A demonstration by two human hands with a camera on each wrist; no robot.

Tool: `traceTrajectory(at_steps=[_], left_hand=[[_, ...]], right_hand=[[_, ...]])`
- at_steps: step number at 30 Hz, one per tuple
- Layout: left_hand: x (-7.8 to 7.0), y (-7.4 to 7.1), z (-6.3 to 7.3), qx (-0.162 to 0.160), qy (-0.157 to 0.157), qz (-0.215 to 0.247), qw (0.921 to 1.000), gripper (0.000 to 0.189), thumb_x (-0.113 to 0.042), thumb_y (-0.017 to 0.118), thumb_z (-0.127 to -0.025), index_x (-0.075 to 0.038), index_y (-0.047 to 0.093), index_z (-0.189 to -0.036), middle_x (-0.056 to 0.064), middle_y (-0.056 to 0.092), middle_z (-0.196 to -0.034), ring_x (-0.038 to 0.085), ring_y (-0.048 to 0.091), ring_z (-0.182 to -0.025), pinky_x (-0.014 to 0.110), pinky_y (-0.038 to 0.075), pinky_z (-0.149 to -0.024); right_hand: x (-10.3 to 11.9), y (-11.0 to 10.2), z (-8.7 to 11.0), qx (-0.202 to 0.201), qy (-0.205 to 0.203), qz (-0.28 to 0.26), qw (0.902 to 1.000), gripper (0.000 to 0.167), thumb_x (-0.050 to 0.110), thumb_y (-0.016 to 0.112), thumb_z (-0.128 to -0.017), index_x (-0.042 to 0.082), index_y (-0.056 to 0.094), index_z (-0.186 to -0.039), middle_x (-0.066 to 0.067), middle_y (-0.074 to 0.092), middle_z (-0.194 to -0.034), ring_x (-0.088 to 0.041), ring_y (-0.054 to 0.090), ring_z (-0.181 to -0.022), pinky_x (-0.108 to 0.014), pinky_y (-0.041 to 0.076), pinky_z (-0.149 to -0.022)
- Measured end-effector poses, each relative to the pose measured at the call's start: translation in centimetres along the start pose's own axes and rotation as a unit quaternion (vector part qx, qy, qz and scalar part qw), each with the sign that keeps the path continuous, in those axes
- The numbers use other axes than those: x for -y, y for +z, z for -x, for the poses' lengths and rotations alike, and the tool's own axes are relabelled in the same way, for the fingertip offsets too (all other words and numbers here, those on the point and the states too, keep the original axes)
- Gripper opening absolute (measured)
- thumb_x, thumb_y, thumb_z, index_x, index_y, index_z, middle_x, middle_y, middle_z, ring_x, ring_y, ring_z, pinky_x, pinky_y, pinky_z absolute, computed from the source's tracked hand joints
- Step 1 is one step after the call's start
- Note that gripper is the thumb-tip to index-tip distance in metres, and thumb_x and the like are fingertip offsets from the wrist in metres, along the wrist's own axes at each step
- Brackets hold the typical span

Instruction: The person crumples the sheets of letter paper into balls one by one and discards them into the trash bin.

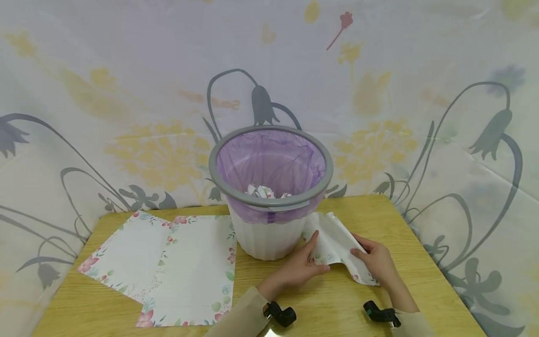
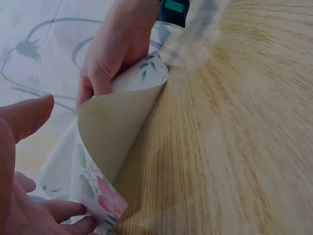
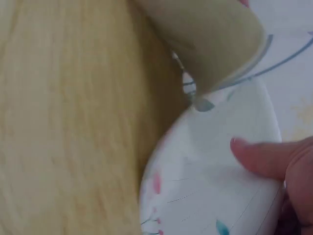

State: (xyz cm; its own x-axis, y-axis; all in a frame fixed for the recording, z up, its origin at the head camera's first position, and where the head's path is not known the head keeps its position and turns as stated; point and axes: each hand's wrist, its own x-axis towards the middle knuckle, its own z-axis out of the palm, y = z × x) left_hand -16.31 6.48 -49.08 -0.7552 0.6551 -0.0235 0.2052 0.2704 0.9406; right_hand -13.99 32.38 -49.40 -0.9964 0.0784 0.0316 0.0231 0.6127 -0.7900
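A sheet of floral-bordered paper [image 1: 334,238], bent and curling, lies beside the bin at the right of the head view. My right hand [image 1: 376,262] pinches its right side, thumb [image 3: 259,156] on top and the other fingers behind the sheet. At the sheet's left edge is my left hand [image 1: 300,264], its thumb spread away from the paper. In the left wrist view its fingertips [image 2: 80,224] touch the edge beside a pink printed flower, and the sheet arches up off the table between both hands.
A white bin [image 1: 265,238] with a grey rim and purple liner [image 1: 273,159] stands at the table's back middle. Crumpled paper [image 1: 262,191] lies inside. Two flat floral sheets [image 1: 198,267] overlap on the left of the wooden table [image 1: 337,309]. A patterned cloth [image 1: 168,70] hangs behind.
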Motion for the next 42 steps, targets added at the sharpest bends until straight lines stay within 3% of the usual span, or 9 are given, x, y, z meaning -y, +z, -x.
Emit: traceTrajectory(at_steps=[4,9,15,22,27,31,34,37,42], left_hand=[[0.0,0.2,-0.4,-0.008,0.007,0.062,0.998,0.09,-0.027,0.069,-0.095,-0.014,0.01,-0.161,0.015,0.02,-0.162,0.027,0.022,-0.147,0.038,0.03,-0.115],[-0.2,0.5,-0.7,-0.011,0.026,0.145,0.989,0.087,-0.017,0.065,-0.097,-0.007,0.006,-0.16,0.02,0.022,-0.161,0.029,0.022,-0.148,0.046,0.027,-0.116],[-0.7,1.0,-1.0,-0.031,0.059,0.203,0.9769,0.095,-0.007,0.067,-0.096,-0.009,-0.003,-0.16,0.021,0.025,-0.16,0.031,0.025,-0.147,0.048,0.029,-0.115],[-1.2,1.8,-1.2,-0.037,0.086,0.232,0.9681,0.097,0.001,0.066,-0.094,-0.017,0.0,-0.161,0.02,0.028,-0.158,0.029,0.028,-0.146,0.038,0.041,-0.107],[-1.5,1.9,-1.0,-0.049,0.089,0.223,0.9696,0.099,0.001,0.07,-0.091,-0.02,0.005,-0.162,0.018,0.031,-0.158,0.028,0.028,-0.145,0.037,0.038,-0.109],[-1.6,1.6,-0.9,-0.077,0.087,0.167,0.9791,0.099,-0.006,0.076,-0.089,-0.023,0.011,-0.162,0.017,0.041,-0.152,0.027,0.038,-0.14,0.033,0.035,-0.111],[-1.6,1.3,-0.9,-0.097,0.084,0.14,0.9818,0.094,-0.007,0.075,-0.089,-0.025,0.016,-0.161,0.017,0.046,-0.147,0.028,0.043,-0.137,0.033,0.035,-0.111],[-1.5,1.2,-1.0,-0.108,0.085,0.134,0.9814,0.087,-0.002,0.071,-0.091,-0.027,0.023,-0.159,0.019,0.046,-0.146,0.032,0.045,-0.135,0.035,0.038,-0.11],[-1.3,1.2,-0.9,-0.119,0.092,0.112,0.9822,0.082,0.006,0.066,-0.089,-0.029,0.031,-0.155,0.018,0.048,-0.144,0.034,0.049,-0.131,0.038,0.044,-0.104]], right_hand=[[0.1,-0.4,0.1,0.045,-0.002,-0.09,0.995,0.048,0.015,0.07,-0.095,-0.001,0.057,-0.138,-0.028,0.057,-0.133,-0.025,0.068,-0.096,-0.031,0.057,-0.068],[0.0,-0.4,0.3,0.098,-0.001,-0.17,0.9806,0.049,0.014,0.067,-0.096,-0.005,0.053,-0.139,-0.032,0.053,-0.136,-0.02,0.067,-0.097,-0.035,0.058,-0.073],[0.2,-0.7,0.7,0.138,-0.006,-0.198,0.9703,0.049,0.014,0.063,-0.099,-0.009,0.05,-0.139,-0.03,0.057,-0.131,-0.022,0.069,-0.091,-0.036,0.059,-0.071],[1.1,-0.9,1.2,0.203,-0.019,-0.22,0.9539,0.037,0.01,0.064,-0.097,-0.011,0.06,-0.128,-0.013,0.068,-0.119,-0.019,0.069,-0.093,-0.033,0.058,-0.074],[1.6,-0.3,1.5,0.233,-0.041,-0.204,0.9498,0.043,0.013,0.065,-0.098,-0.008,0.057,-0.134,-0.016,0.06,-0.134,-0.008,0.062,-0.111,-0.028,0.055,-0.085],[2.2,-0.1,1.8,0.274,-0.09,-0.219,0.932,0.048,0.009,0.058,-0.101,-0.009,0.045,-0.143,-0.028,0.043,-0.146,-0.004,0.053,-0.124,-0.023,0.048,-0.096],[2.6,0.2,2.0,0.296,-0.112,-0.239,0.918,0.051,0.004,0.054,-0.102,-0.011,0.037,-0.147,-0.033,0.033,-0.15,-0.002,0.048,-0.128,-0.022,0.044,-0.099],[3.1,0.5,2.2,0.285,-0.109,-0.227,0.9247,0.05,0.005,0.056,-0.101,-0.01,0.04,-0.146,-0.034,0.033,-0.149,-0.001,0.049,-0.127,-0.021,0.045,-0.098],[3.9,0.9,2.3,0.209,-0.108,-0.191,0.9531,0.037,0.007,0.064,-0.097,-0.007,0.06,-0.131,-0.025,0.06,-0.131,-0.009,0.062,-0.115,-0.025,0.052,-0.09]])
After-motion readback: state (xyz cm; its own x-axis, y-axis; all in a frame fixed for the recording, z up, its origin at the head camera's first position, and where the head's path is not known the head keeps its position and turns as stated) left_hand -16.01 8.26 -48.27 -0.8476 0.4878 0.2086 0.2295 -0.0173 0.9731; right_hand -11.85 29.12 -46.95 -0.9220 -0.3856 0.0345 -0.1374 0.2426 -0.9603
